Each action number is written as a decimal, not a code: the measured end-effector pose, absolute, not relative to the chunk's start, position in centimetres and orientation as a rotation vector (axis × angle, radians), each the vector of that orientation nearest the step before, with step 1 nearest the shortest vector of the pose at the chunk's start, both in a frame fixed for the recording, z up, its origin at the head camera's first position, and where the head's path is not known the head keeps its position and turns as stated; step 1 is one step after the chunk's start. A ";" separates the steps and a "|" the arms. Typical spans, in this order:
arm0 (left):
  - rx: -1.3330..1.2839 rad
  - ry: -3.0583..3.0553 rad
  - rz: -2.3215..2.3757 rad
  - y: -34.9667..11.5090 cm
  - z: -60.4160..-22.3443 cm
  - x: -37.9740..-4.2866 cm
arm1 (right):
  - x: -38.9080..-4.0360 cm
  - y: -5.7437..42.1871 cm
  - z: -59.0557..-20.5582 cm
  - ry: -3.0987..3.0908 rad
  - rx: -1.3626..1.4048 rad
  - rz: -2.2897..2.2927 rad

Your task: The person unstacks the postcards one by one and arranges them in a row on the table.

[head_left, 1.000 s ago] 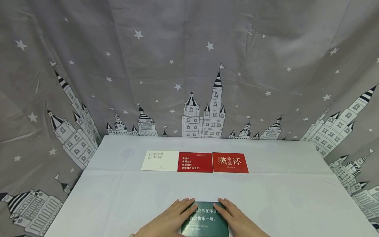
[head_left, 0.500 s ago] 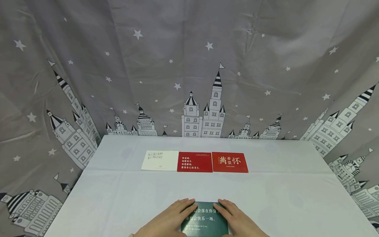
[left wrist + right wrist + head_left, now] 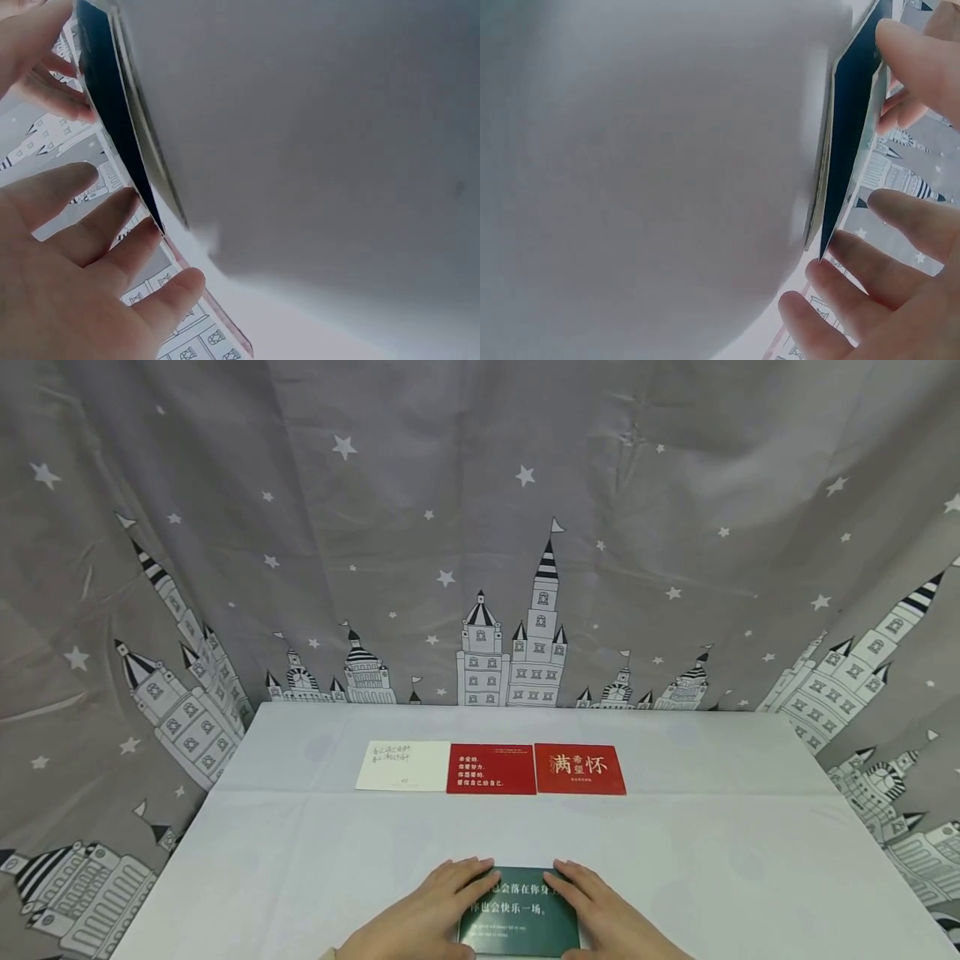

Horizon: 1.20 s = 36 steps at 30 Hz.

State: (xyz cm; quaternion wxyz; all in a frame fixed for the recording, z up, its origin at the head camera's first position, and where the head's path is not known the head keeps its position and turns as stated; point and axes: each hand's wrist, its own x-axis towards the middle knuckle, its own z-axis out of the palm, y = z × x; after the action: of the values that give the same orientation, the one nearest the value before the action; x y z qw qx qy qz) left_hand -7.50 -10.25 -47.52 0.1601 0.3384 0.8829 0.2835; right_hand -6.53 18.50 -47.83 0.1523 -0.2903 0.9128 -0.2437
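Note:
A green card (image 3: 525, 922) with white lettering lies flat-side up between both hands at the near edge of the table in the head view. My left hand (image 3: 442, 906) holds its left side, index finger over the top and thumb at the near corner. My right hand (image 3: 606, 910) holds the right side in mirror fashion. The left wrist view shows the card's dark side (image 3: 112, 97) slanting apart from thin pale edges (image 3: 146, 135) beneath it. Those pale edges (image 3: 819, 191) also show in the right wrist view, close below the dark card (image 3: 847, 127).
Farther back, a cream card (image 3: 403, 766) with handwriting, a red card (image 3: 491, 769) with white text and another red card (image 3: 580, 769) with large characters lie side by side on the white table (image 3: 300, 852). Behind hangs a grey curtain (image 3: 405, 460) printed with castles and stars.
Both thumbs have come in at the card's near corners, and its near edge now shows. The head view has shifted slightly; the three back cards stay in place on the table.

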 end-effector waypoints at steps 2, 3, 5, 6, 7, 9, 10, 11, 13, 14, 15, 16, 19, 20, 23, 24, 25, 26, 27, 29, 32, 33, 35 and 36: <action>0.965 2.522 0.799 -10.2 -47.3 -7.6 | -6.5 18.5 -47.7 2.597 -0.807 -0.716; 0.965 2.522 0.796 -10.2 -47.2 -7.6 | -6.5 18.5 -47.6 2.590 -0.800 -0.724; 0.969 2.526 0.783 -10.2 -47.0 -7.6 | -6.5 18.6 -47.5 2.585 -0.792 -0.732; 0.972 2.528 0.777 -10.1 -46.9 -7.6 | -6.5 18.6 -47.4 2.587 -0.793 -0.734; 0.971 2.530 0.771 -10.1 -46.9 -7.6 | -6.5 18.6 -47.4 2.590 -0.794 -0.733; 0.977 2.538 0.762 -10.1 -46.7 -7.6 | -6.6 18.7 -47.3 2.605 -0.806 -0.728; 0.980 2.543 0.755 -10.2 -46.7 -7.6 | -6.6 18.7 -47.3 2.609 -0.809 -0.727; 0.979 2.546 0.754 -10.2 -46.7 -7.6 | -6.6 18.7 -47.2 2.612 -0.808 -0.727; 0.961 2.545 0.762 -10.2 -46.6 -7.6 | -6.6 18.7 -47.2 2.617 -0.809 -0.726; 0.947 2.544 0.771 -10.2 -46.5 -7.6 | -6.6 18.7 -47.1 2.617 -0.807 -0.728; 0.930 2.541 0.779 -10.3 -46.5 -7.6 | -6.6 18.7 -47.1 2.615 -0.799 -0.733; 0.914 2.539 0.790 -10.3 -46.4 -7.6 | -6.6 18.7 -47.0 2.612 -0.791 -0.737; 0.898 2.552 0.802 -10.4 -46.3 -7.6 | -6.7 18.6 -46.8 2.612 -0.774 -0.747; 0.904 2.562 0.798 -10.5 -46.3 -7.6 | -6.7 18.6 -46.7 2.611 -0.772 -0.754; 0.976 2.598 0.769 -10.6 -46.3 -7.8 | -6.8 18.6 -46.5 2.612 -0.767 -0.766; 1.003 2.614 0.757 -10.7 -46.3 -7.9 | -6.8 18.6 -46.5 2.616 -0.771 -0.770; 1.031 2.622 0.752 -10.8 -46.4 -7.9 | -6.8 18.5 -46.4 2.621 -0.777 -0.770; 1.052 2.632 0.745 -10.8 -46.4 -8.0 | -6.8 18.5 -46.4 2.624 -0.780 -0.770; 1.078 2.640 0.742 -10.9 -46.4 -8.0 | -6.8 18.4 -46.4 2.629 -0.782 -0.769; 1.101 2.652 0.741 -11.1 -46.5 -8.1 | -6.8 18.4 -46.4 2.640 -0.794 -0.760; 1.111 2.654 0.744 -11.3 -46.5 -8.1 | -6.8 18.2 -46.4 2.655 -0.810 -0.748; 1.119 2.656 0.746 -11.3 -46.5 -8.1 | -6.8 18.2 -46.4 2.659 -0.816 -0.744; 1.118 2.657 0.744 -11.4 -46.4 -8.1 | -6.8 18.1 -46.4 2.669 -0.830 -0.742; 1.111 2.656 0.745 -11.5 -46.4 -8.2 | -6.8 18.0 -46.4 2.670 -0.836 -0.743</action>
State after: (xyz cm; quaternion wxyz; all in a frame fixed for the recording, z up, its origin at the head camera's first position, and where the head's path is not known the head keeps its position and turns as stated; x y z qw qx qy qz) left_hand -8.15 -11.49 -46.40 0.0838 0.3724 0.8899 0.2497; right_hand -6.84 18.02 -46.43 0.1232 -0.2866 0.9153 -0.2547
